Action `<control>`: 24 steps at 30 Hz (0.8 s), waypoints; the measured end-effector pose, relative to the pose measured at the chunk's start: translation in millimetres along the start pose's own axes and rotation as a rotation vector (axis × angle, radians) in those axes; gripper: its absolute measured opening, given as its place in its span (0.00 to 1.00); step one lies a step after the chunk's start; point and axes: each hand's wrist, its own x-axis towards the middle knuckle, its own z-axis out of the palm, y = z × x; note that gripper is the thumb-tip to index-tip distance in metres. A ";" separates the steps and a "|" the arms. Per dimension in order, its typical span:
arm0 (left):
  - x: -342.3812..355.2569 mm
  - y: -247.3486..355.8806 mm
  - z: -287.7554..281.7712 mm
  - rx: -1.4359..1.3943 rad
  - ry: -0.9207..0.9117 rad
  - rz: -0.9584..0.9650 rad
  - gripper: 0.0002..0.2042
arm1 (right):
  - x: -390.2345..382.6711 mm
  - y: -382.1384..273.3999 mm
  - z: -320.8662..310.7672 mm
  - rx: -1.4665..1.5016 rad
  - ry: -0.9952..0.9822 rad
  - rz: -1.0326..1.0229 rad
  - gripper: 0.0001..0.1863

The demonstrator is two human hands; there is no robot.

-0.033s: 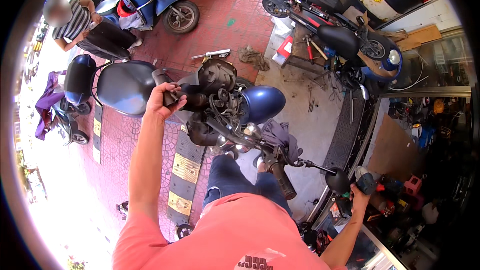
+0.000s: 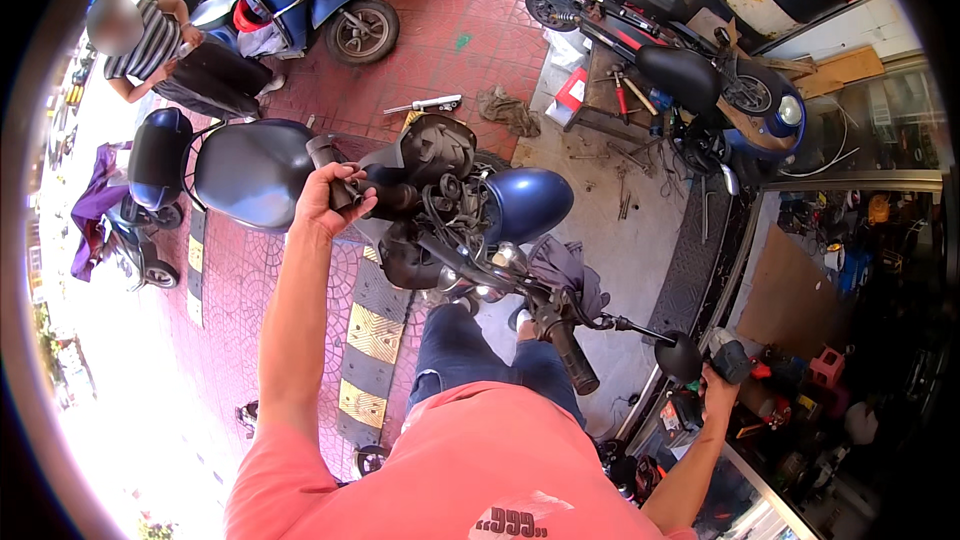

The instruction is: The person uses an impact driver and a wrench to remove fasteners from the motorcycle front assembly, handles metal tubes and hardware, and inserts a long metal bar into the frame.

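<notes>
A blue-and-black motorbike stands across the paving before the person, its dark seat to the left and its rounded blue mudguard near the middle. Beyond it are a blue scooter and, to the right, a black motorbike. Next in size, a low tabletop carries hand tools, and a grey cloth hangs by the nearer handlebar grip. A round black mirror juts out on its stalk. Of the hands, the left hand is curled round a dark cylindrical part beside the seat – its join is hidden – while the right hand grasps a grey-and-dark tool just beside the mirror
</notes>
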 end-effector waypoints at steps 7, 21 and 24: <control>-1.1 38.9 -49.4 -0.260 -0.035 -0.038 0.11 | -33.7 6.1 31.6 0.115 0.145 0.003 0.06; -170.2 36.6 32.4 0.142 -0.459 0.395 0.17 | -56.6 42.2 29.7 0.172 0.184 0.140 0.06; -213.4 27.3 30.6 0.186 -0.431 0.639 0.18 | -19.3 41.3 11.0 0.117 0.123 0.072 0.06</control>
